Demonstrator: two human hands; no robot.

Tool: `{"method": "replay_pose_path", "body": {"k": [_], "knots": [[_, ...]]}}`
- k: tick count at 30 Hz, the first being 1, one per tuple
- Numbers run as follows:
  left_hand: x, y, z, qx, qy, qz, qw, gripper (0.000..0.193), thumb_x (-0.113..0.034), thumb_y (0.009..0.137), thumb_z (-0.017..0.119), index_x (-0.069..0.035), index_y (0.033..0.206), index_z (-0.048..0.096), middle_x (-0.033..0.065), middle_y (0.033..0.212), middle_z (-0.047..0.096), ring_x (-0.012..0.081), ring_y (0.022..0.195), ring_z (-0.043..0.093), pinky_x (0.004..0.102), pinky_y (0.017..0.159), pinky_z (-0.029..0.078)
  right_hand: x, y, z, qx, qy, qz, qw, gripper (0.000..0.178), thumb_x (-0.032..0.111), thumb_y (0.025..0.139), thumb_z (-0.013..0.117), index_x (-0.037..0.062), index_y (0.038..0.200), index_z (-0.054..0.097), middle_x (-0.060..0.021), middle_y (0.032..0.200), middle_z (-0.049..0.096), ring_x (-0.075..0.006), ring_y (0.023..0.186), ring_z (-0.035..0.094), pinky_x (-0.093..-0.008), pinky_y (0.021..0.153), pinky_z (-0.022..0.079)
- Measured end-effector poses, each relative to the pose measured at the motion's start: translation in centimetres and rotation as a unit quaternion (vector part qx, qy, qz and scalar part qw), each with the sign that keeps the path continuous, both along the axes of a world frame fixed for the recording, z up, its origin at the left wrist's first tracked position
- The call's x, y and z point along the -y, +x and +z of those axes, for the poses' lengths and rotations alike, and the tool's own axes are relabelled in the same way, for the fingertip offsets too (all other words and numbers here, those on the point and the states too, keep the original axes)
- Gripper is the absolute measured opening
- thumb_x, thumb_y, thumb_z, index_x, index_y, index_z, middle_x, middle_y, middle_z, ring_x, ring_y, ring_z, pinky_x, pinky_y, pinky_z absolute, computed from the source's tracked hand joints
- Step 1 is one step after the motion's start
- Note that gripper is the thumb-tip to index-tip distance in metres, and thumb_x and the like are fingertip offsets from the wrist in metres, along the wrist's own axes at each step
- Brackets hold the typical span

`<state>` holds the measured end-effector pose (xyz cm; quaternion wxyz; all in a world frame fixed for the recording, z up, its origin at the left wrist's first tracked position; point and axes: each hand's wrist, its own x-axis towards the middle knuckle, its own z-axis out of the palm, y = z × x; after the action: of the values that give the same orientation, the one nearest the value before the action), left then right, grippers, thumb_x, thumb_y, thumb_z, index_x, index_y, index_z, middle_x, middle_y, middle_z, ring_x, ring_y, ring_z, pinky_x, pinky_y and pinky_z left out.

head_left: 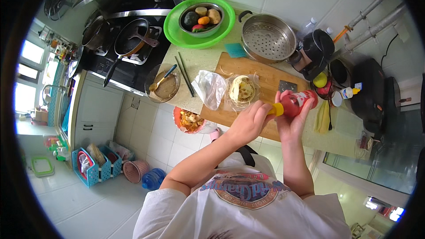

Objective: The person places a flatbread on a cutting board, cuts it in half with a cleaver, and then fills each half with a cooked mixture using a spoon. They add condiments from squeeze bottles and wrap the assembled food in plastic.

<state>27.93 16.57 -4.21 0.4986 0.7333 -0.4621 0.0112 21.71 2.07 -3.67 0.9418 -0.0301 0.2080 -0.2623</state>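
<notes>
A red squeeze bottle [297, 104] with a yellow cap [276, 109] is held tilted sideways over the front edge of the cutting board. My right hand [291, 124] is wrapped around the bottle's body. The fingers of my left hand [253, 121] are closed on the cap end. On the wooden cutting board [270, 77], just beyond my hands, a pale flatbread with shreds around it [242, 90] lies on a thin clear sheet. To its left is a crumpled white plastic bag [210, 88]. A dark flat piece [287, 86] rests on the board near the bottle.
A steel steamer pot [269, 38] and a green basin [198, 43] with a bowl of vegetables stand at the back. Dark chopsticks [184, 75] and a glass bowl [169, 96] with a brush sit left, near the stove [128, 62]. A black appliance [367, 95] stands right.
</notes>
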Motion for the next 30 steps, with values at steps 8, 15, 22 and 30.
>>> {"method": "replay_pose_path", "body": {"k": [8, 15, 22, 30], "knots": [[-0.7, -1.4, -2.0, -0.183, 0.24, 0.078, 0.95, 0.025, -0.027, 0.1, 0.056, -0.003, 0.103, 0.06, 0.0057, 0.08, 0.056, 0.0254, 0.072, 0.062, 0.0358, 0.06, 0.049, -1.2, -1.6, -2.8, -0.076, -0.022, 0.0, 0.997, 0.053, 0.037, 0.089, 0.073, -0.0021, 0.116, 0.05, -0.014, 0.109, 0.061, -0.0266, 0.107, 0.061, -0.0422, 0.11, 0.044], [0.0, -2.2, -4.8, -0.383, -0.092, 0.051, 0.918, 0.032, -0.012, 0.097, 0.061, -0.002, 0.124, 0.047, 0.012, 0.106, 0.057, 0.0201, 0.083, 0.065, 0.0289, 0.069, 0.052, -0.7, -1.0, -4.2, -0.104, -0.094, -0.02, 0.99, 0.05, 0.035, 0.092, 0.069, -0.0016, 0.119, 0.048, -0.0152, 0.113, 0.059, -0.0268, 0.109, 0.059, -0.0434, 0.11, 0.044], [-0.7, -0.3, -5.3, -0.572, -0.06, 0.071, 0.815, 0.022, -0.012, 0.103, 0.05, -0.003, 0.122, 0.046, 0.0073, 0.084, 0.061, 0.0106, 0.063, 0.06, 0.0231, 0.054, 0.047, -0.6, 0.2, -7.3, -0.119, -0.151, 0.013, 0.981, 0.055, 0.041, 0.095, 0.063, 0.0004, 0.126, 0.045, -0.0155, 0.121, 0.057, -0.0277, 0.119, 0.055, -0.0438, 0.115, 0.038], [-3.8, 0.2, -8.9, -0.762, -0.141, 0.177, 0.606, 0.027, -0.025, 0.103, 0.053, -0.001, 0.112, 0.059, 0.0065, 0.09, 0.062, 0.0103, 0.073, 0.058, 0.0219, 0.064, 0.046, 1.8, 4.4, -10.1, -0.089, -0.353, 0.055, 0.93, 0.051, 0.028, 0.094, 0.067, 0.0079, 0.133, 0.041, -0.0153, 0.128, 0.058, -0.031, 0.125, 0.053, -0.0457, 0.113, 0.037]]}}
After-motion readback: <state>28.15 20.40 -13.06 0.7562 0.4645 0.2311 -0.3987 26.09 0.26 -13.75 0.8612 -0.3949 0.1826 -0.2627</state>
